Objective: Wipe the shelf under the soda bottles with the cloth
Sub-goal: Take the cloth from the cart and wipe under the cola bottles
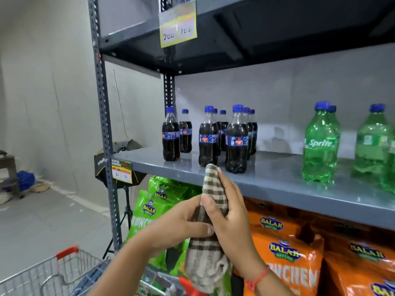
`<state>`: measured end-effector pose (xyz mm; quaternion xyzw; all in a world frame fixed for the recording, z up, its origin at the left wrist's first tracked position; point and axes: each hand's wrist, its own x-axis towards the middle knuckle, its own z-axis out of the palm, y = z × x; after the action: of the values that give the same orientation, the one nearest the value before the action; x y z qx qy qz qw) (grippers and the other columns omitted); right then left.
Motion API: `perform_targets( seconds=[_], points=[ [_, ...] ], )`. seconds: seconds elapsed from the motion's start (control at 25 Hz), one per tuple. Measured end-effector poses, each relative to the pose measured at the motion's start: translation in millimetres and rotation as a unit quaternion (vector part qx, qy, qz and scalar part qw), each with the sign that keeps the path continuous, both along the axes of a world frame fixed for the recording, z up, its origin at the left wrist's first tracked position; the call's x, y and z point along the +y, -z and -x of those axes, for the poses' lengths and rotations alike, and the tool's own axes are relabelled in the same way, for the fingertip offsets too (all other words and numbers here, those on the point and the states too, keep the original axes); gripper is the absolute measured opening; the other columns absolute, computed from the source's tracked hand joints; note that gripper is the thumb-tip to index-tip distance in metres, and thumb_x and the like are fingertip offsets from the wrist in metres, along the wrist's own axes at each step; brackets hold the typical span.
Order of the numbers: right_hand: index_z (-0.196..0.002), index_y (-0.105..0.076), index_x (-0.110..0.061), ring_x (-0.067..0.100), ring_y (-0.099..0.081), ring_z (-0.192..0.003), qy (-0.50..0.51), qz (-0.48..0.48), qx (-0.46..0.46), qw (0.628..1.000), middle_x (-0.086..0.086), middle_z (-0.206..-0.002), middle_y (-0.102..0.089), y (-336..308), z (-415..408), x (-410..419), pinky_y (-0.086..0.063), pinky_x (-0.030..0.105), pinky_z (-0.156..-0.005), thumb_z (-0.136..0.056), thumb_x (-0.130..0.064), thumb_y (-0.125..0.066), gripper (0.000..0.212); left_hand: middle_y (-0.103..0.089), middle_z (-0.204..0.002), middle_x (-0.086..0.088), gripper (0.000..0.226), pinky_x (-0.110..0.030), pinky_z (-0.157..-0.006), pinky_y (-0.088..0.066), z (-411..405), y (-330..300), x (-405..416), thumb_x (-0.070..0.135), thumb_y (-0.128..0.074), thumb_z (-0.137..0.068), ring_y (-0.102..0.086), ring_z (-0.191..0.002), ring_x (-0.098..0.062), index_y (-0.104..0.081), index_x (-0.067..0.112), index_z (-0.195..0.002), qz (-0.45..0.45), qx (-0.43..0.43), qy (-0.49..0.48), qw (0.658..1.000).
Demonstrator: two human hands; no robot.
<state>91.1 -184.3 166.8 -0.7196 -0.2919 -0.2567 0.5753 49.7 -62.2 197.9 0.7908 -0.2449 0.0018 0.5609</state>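
A brown-and-cream checked cloth (210, 184) is held upright in front of the grey shelf (277, 176), its top edge level with the shelf's front lip. My left hand (177, 225) grips its middle from the left. My right hand (233, 214) is wrapped around it from the right. The cloth's lower end hangs down below both hands. Several dark cola bottles (236, 139) with blue caps stand on the shelf just behind the cloth. Green Sprite bottles (320, 144) stand further right.
Below the shelf lie green (149, 208) and orange (286, 251) snack bags. A wire shopping cart (53, 272) with a red handle stands at the lower left. A dark upper shelf (235, 39) with a yellow price tag (177, 26) hangs overhead. The rack's upright post (104, 124) rises at the left.
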Motion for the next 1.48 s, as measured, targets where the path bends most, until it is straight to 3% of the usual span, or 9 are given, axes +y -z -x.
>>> perform_targets(
  seconds=[0.12,0.28,0.44,0.64,0.84,1.0,1.2,1.36,1.48],
  points=[
    [-0.114,-0.031,-0.065,-0.02,-0.035,-0.116,0.04,0.016,-0.039,0.998,-0.013,-0.132,-0.041,-13.5,-8.8,10.7,-0.027,-0.009,-0.087,-0.078,-0.054,-0.046,0.04,-0.071,-0.105,0.015,0.037,-0.021,-0.084,-0.05,-10.4,-28.4,34.0,0.002,-0.059,-0.081,-0.063,-0.103,-0.007,-0.06,0.025,-0.11,-0.033,0.013,0.062,0.997],
    [-0.133,-0.035,-0.049,-0.023,-0.03,-0.114,0.136,0.069,-0.15,0.977,-0.018,-0.13,-0.033,-43.2,-24.8,21.1,-0.021,-0.011,-0.087,-0.085,-0.05,-0.044,0.049,-0.073,-0.105,-0.003,0.02,-0.025,-0.085,-0.052,-53.0,-80.5,66.7,0.015,-0.062,-0.081,-0.065,-0.102,-0.022,-0.069,0.022,-0.098,0.036,-0.099,-0.12,0.987],
    [-0.135,-0.042,-0.026,0.018,-0.049,-0.117,0.305,0.11,-0.282,0.903,0.006,-0.135,-0.044,-86.7,-41.9,36.1,-0.051,0.026,-0.081,-0.087,-0.04,-0.046,0.05,-0.062,-0.116,-0.006,0.03,-0.028,-0.095,-0.047,-117.4,-143.4,58.3,0.02,-0.048,-0.09,-0.058,-0.107,-0.018,-0.06,0.007,-0.114,0.129,-0.164,-0.188,0.96],
    [-0.133,-0.046,-0.013,0.032,-0.057,-0.096,0.426,0.17,-0.311,0.833,0.019,-0.129,-0.052,-113.0,-76.1,56.5,-0.056,0.036,-0.069,-0.086,-0.035,-0.047,0.052,-0.059,-0.07,-0.002,0.023,-0.027,-0.068,-0.046,-167.8,-171.7,33.8,0.029,-0.054,-0.086,-0.053,-0.067,-0.016,-0.062,0.009,-0.077,0.114,-0.036,-0.09,0.989],
    [-0.133,-0.047,-0.014,0.029,-0.05,-0.117,0.519,0.308,-0.241,0.76,0.012,-0.138,-0.051,-90.1,-110.3,61.5,-0.044,0.046,-0.087,-0.083,-0.036,-0.043,0.054,-0.072,-0.093,-0.003,0.024,-0.018,-0.065,-0.055,-194.0,-173.8,32.9,0.027,-0.054,-0.087,-0.067,-0.078,-0.01,-0.066,0.01,-0.1,0.038,-0.047,-0.022,0.998],
    [-0.138,-0.039,-0.004,0.029,-0.035,-0.136,0.534,0.357,-0.235,0.73,0.014,-0.147,-0.039,-82.0,-121.2,66.1,-0.008,0.052,-0.11,-0.085,-0.028,-0.033,0.058,-0.074,-0.078,0.002,0.014,-0.016,-0.057,-0.053,-198.3,-179.6,32.0,0.019,-0.056,-0.086,-0.068,-0.069,-0.006,-0.068,0.013,-0.088,0.025,-0.041,-0.01,0.999],
    [-0.137,-0.04,-0.004,0.027,-0.04,-0.133,0.509,0.38,-0.233,0.737,0.012,-0.146,-0.041,-86.5,-125.4,65.9,-0.033,0.038,-0.109,-0.08,-0.033,-0.061,0.068,-0.076,-0.076,0.003,0.015,-0.015,-0.064,-0.055,-199.8,-181.4,33.8,0.019,-0.057,-0.084,-0.069,-0.076,-0.007,-0.068,0.013,-0.092,0.017,-0.032,-0.011,0.999],
    [-0.123,-0.059,-0.008,0.024,-0.052,-0.124,0.444,0.402,-0.256,0.759,0.009,-0.135,-0.055,-80.3,-121.4,66.0,-0.043,0.036,-0.1,-0.075,-0.018,-0.031,0.056,-0.072,-0.094,-0.005,0.025,-0.022,-0.077,-0.055,-194.9,-188.9,31.1,0.017,-0.055,-0.085,-0.066,-0.088,-0.014,-0.064,0.009,-0.107,-0.014,0.0,0.018,1.0],
    [-0.111,-0.068,-0.013,0.02,-0.056,-0.12,0.422,0.486,-0.256,0.721,0.006,-0.128,-0.061,-94.0,-118.9,60.7,-0.043,0.033,-0.101,-0.074,-0.018,-0.023,0.059,-0.073,-0.094,-0.004,0.025,-0.021,-0.077,-0.055,-191.6,-190.5,26.5,0.017,-0.057,-0.085,-0.067,-0.086,-0.013,-0.065,0.01,-0.107,-0.026,0.003,0.02,0.999]
  ],
)
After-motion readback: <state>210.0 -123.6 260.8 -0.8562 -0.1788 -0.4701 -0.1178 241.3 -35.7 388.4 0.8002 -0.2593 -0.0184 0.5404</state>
